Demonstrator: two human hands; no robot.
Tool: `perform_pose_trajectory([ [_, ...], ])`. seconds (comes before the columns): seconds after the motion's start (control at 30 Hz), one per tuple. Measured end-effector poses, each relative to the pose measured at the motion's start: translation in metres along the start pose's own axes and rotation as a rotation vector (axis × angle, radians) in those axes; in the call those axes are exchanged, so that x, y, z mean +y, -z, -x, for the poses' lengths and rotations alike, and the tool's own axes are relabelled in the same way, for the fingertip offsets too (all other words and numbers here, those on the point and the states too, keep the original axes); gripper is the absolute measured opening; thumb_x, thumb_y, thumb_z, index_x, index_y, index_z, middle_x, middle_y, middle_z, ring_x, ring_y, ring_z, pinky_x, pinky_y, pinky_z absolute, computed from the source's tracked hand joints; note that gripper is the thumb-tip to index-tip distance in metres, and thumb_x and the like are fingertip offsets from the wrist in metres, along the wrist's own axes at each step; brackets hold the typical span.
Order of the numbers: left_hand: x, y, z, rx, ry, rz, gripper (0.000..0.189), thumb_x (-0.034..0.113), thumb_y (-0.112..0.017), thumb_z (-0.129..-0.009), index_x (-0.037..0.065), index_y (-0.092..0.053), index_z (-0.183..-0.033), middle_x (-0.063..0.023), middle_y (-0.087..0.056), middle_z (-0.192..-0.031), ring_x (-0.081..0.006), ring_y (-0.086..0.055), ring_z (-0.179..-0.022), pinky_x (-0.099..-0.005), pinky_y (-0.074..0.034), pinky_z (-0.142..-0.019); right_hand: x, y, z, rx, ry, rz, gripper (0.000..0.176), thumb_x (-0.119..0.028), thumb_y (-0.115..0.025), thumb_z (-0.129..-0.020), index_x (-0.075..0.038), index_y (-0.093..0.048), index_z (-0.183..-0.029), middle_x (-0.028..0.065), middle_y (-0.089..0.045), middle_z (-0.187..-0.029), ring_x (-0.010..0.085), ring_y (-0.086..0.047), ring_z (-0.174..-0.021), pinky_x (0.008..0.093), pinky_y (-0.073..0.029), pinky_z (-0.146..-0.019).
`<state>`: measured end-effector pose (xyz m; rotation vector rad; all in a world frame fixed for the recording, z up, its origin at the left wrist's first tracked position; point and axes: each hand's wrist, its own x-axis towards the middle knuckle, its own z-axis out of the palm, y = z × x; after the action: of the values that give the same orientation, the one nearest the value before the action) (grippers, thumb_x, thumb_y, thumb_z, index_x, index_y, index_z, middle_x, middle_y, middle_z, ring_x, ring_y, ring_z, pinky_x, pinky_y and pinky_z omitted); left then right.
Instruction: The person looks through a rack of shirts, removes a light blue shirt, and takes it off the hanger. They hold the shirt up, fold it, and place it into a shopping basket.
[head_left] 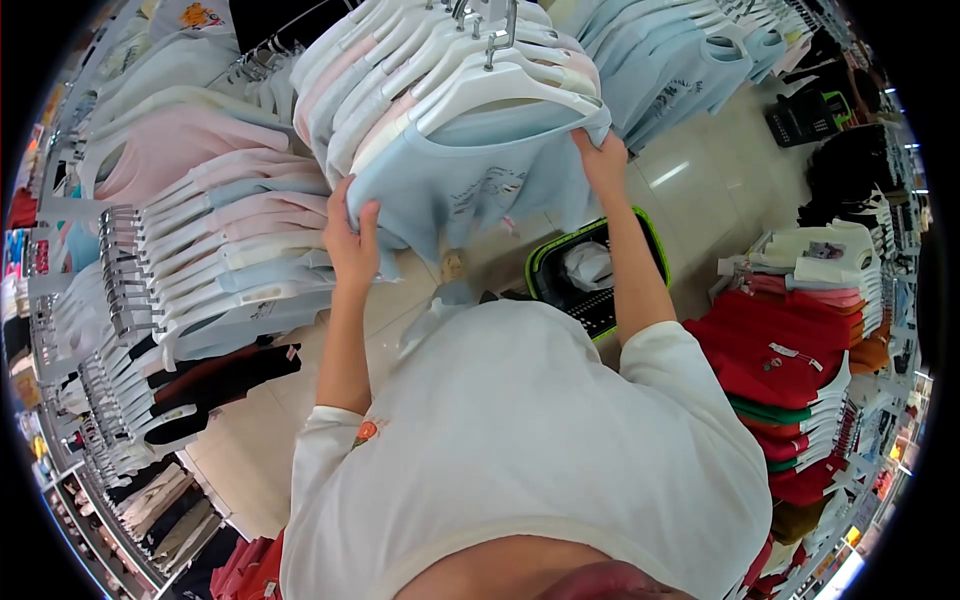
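A light blue top (pixel 470 190) with a small print hangs on a white hanger (pixel 500 90) at the front of a packed rail of pastel tops. My left hand (pixel 352 235) grips its left sleeve edge. My right hand (pixel 603 158) holds its right shoulder, just under the hanger's end. Both arms reach up from my white sweatshirt (pixel 520 440). A tag dangles below the top's hem.
A green-rimmed black shopping basket (pixel 650 240) with white cloth inside sits on the tiled floor (pixel 700 170) below my right arm. Racks of pastel and dark tops (pixel 200 260) fill the left. Folded red and green tops (pixel 780 370) hang at right; more blue tops (pixel 670 70) hang behind.
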<state>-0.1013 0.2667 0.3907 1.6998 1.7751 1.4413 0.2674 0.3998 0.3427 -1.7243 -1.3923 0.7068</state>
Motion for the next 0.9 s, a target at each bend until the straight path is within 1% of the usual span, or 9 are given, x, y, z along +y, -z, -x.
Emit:
perform_pose_trajectory([
  [0.1,0.003,-0.01,0.005,0.07,-0.03,-0.013,0.041,0.027,-0.058,-0.1,0.002,-0.054,-0.133,-0.0165,-0.066,-0.109,-0.0219,-0.063,-0.092,-0.0327,-0.049,-0.085,-0.012,0.019,-0.012,0.146,0.104,0.118,0.065,-0.031,-0.077,-0.082,-0.007,-0.054,-0.137,0.012,-0.069,-0.099,0.0241,-0.066,-0.087,0.0356,-0.051,-0.079],
  [0.23,0.012,-0.016,0.009,0.067,0.028,0.039,0.044,0.025,-0.05,-0.103,0.004,-0.048,-0.142,-0.014,-0.065,-0.11,-0.018,-0.061,-0.092,-0.0305,-0.049,-0.084,-0.033,0.035,-0.032,0.014,0.504,0.583,0.046,-0.024,-0.071,-0.084,-0.004,-0.056,-0.122,0.0153,-0.064,-0.109,0.0366,-0.063,-0.09,0.0453,-0.051,-0.078],
  [0.33,-0.001,-0.011,0.012,0.035,0.108,0.034,0.046,0.023,-0.046,-0.105,0.005,-0.044,-0.147,-0.0123,-0.065,-0.114,-0.0163,-0.06,-0.093,-0.0294,-0.048,-0.086,-0.056,0.055,-0.04,0.016,0.864,0.721,0.032,-0.022,-0.067,-0.088,-0.002,-0.057,-0.111,0.0151,-0.062,-0.111,0.0364,-0.062,-0.094,0.0491,-0.048,-0.081],
  [0.43,-0.005,-0.014,0.018,0.029,0.205,0.099,0.047,0.023,-0.044,-0.106,0.004,-0.041,-0.149,-0.0117,-0.063,-0.12,-0.0169,-0.058,-0.103,-0.0285,-0.044,-0.094,-0.08,0.044,-0.038,-0.051,1.066,0.573,0.036,-0.019,-0.068,-0.087,-0.002,-0.057,-0.118,0.0142,-0.063,-0.109,0.0386,-0.061,-0.096,0.0488,-0.048,-0.08],
  [0.53,-0.009,-0.023,0.016,0.122,0.13,0.243,0.051,0.022,-0.046,-0.105,0.002,-0.035,-0.151,-0.0117,-0.054,-0.133,-0.0175,-0.052,-0.117,-0.0281,-0.038,-0.102,-0.065,0.026,-0.044,-0.34,0.757,0.394,0.043,-0.019,-0.071,-0.084,-0.003,-0.057,-0.121,0.0158,-0.064,-0.115,0.0386,-0.06,-0.105,0.0475,-0.048,-0.087],
  [0.63,-0.012,-0.022,0.021,0.121,0.14,0.399,0.063,0.019,-0.057,-0.1,0.0,-0.027,-0.153,-0.0129,-0.042,-0.146,-0.0197,-0.043,-0.128,-0.0306,-0.033,-0.108,-0.054,0.032,-0.038,-0.268,0.813,0.156,0.053,-0.019,-0.076,-0.08,-0.004,-0.056,-0.127,0.0195,-0.062,-0.121,0.0378,-0.059,-0.112,0.0438,-0.049,-0.092],
  [0.73,-0.044,-0.029,0.04,0.088,0.381,0.469,0.08,0.018,-0.075,-0.087,-0.002,-0.027,-0.148,-0.0151,-0.039,-0.146,-0.0237,-0.043,-0.129,-0.0347,-0.033,-0.11,-0.016,0.034,-0.035,-0.216,0.604,-0.126,0.057,-0.017,-0.08,-0.08,-0.004,-0.056,-0.13,0.0092,-0.064,-0.123,0.0224,-0.06,-0.113,0.0363,-0.047,-0.098],
  [0.8,-0.045,-0.041,0.054,0.025,0.487,0.6,0.083,0.02,-0.08,-0.082,-0.004,-0.031,-0.145,-0.0152,-0.042,-0.142,-0.024,-0.044,-0.126,-0.0353,-0.034,-0.108,0.018,0.031,-0.041,-0.468,0.153,-0.645,0.054,-0.012,-0.078,-0.083,-0.005,-0.056,-0.132,0.0024,-0.062,-0.126,0.0161,-0.057,-0.113,0.0341,-0.046,-0.099],
  [0.9,-0.101,-0.066,0.074,-0.201,0.578,0.51,0.078,0.019,-0.084,-0.077,-0.004,-0.04,-0.137,-0.014,-0.052,-0.131,-0.0244,-0.05,-0.12,-0.0345,-0.037,-0.105,0.064,0.007,-0.026,-0.601,-0.135,-0.936,0.061,-0.01,-0.077,-0.083,-0.007,-0.052,-0.139,0.001,-0.062,-0.126,0.0145,-0.057,-0.114,0.0334,-0.046,-0.1],
])
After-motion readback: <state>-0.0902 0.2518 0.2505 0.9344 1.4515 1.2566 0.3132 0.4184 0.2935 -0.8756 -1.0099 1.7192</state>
